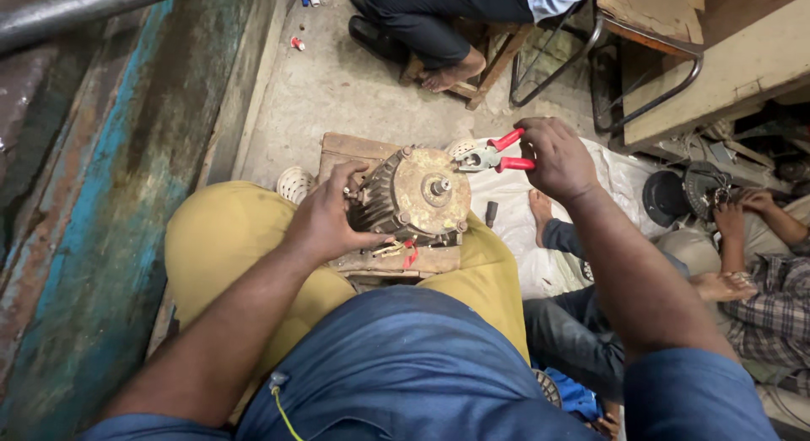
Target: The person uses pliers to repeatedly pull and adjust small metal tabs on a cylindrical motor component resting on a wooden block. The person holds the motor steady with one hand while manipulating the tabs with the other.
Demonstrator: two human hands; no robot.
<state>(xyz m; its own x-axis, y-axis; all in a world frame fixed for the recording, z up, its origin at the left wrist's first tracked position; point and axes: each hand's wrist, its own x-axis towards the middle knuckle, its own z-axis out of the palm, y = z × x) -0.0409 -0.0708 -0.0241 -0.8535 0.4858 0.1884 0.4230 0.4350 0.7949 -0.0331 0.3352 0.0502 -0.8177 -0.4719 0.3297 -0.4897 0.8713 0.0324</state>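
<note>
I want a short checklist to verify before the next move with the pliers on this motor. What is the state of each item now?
1. Left hand steadies the motor: ok.
2. Right hand grips the red-handled pliers: ok.
3. Pliers tip is at the motor's edge: ok; what it grips, cannot tell.
4. Motor rests on the wooden block: ok.
5. Loose wires at the motor's base are out of the way: cannot tell.
6. Co-worker's hand is away from the motor: ok.
</note>
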